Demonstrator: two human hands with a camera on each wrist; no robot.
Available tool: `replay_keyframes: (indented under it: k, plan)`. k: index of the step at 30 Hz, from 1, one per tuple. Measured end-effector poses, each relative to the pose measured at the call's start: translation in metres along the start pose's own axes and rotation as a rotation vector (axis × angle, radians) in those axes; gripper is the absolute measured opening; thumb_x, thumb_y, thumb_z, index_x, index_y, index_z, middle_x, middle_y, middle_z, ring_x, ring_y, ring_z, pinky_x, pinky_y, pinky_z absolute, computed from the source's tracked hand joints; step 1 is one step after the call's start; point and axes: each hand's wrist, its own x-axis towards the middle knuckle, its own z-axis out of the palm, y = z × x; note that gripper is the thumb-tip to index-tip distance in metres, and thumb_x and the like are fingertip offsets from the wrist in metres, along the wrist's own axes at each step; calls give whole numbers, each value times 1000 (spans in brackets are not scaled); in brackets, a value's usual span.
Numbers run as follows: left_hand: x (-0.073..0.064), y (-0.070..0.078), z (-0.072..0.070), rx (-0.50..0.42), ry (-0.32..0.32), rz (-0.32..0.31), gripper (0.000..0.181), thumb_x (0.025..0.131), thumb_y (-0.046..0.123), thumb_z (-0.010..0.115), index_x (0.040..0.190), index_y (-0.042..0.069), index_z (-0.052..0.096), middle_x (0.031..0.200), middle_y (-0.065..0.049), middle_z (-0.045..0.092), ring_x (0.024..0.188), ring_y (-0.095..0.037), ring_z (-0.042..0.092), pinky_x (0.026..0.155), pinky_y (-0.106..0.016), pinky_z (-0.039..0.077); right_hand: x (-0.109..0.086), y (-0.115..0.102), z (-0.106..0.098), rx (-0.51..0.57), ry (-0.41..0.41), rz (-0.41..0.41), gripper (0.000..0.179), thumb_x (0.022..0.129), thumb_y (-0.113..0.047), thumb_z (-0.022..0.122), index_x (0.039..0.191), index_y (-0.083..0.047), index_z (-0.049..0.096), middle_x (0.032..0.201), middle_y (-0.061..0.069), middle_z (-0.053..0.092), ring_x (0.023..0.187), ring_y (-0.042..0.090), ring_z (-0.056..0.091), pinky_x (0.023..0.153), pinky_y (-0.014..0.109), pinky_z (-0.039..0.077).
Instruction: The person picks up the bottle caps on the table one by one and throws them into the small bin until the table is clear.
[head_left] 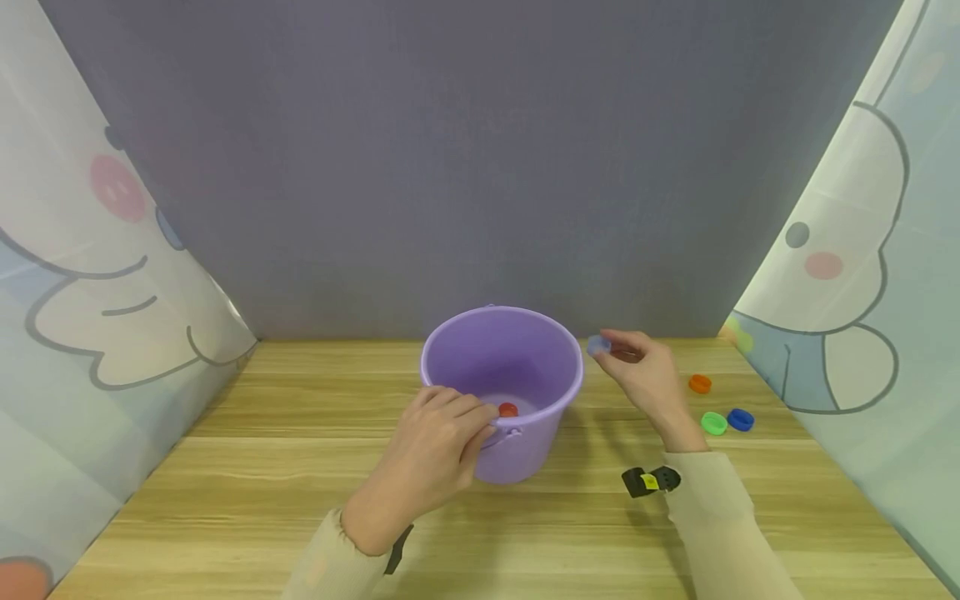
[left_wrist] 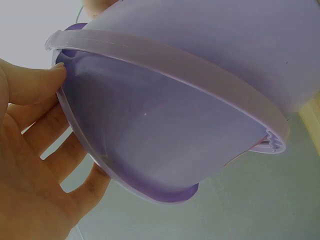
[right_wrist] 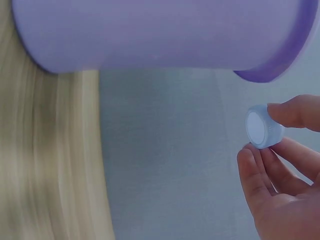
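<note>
A plain dark grey backdrop (head_left: 480,167) rises behind the work, flanked by pale sheets (head_left: 900,233) printed with rounded cartoon figures. In front of it spreads a wood-grain table (head_left: 322,433), its boards running from side to side. Near the middle of the table stands a purple bucket (head_left: 517,458), its wide mouth facing up. The person's arms come in from the near edge in cream sleeves (head_left: 720,517). The left hand (head_left: 427,450) grips the near-left part of the bucket's rim, with the thumb and the fingers on opposite sides of it. The right hand (head_left: 647,375) is just right of the bucket, its thumb and fingertips pinching a ribbed pale blue bottle cap (head_left: 598,345) by the edge, held near the rim and apart from it. A black strap (head_left: 651,482) with a yellow patch shows beside the right wrist. On the table to the right of that arm lie an orange cap (head_left: 701,384) and, nearer the person, a green cap (head_left: 714,423) just beside a dark blue cap (head_left: 741,419), while a red cap (head_left: 507,410), partly hidden, lies inside the bucket
</note>
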Motion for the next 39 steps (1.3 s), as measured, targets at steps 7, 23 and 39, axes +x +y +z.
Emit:
replay_keyframes:
  k: [7,23,39]
  plan:
    - [0,1,-1,-5,-17,-17,5,89,16,75,93,17,73,84,8,68,81,-15,64,84,-37,50,0,-8,3,62,35,-35,43,92,-21,77,127,2,68,120,20,67,101,15,68,81,12,52]
    - [0,1,-2,-4,-26,-22,6,89,17,76,94,16,73,84,7,68,83,-16,64,85,-38,50,-1,-21,5,178,80,-25,41,91,-13,77,126,5,67,120,21,65,95,0,64,82,15,54]
    - [0,2,-2,9,-15,-11,4,90,16,74,93,17,73,84,8,68,80,-15,63,85,-38,51,-4,-32,2,154,123,-82,39,90,-14,78,126,1,69,117,18,68,96,2,64,83,13,52]
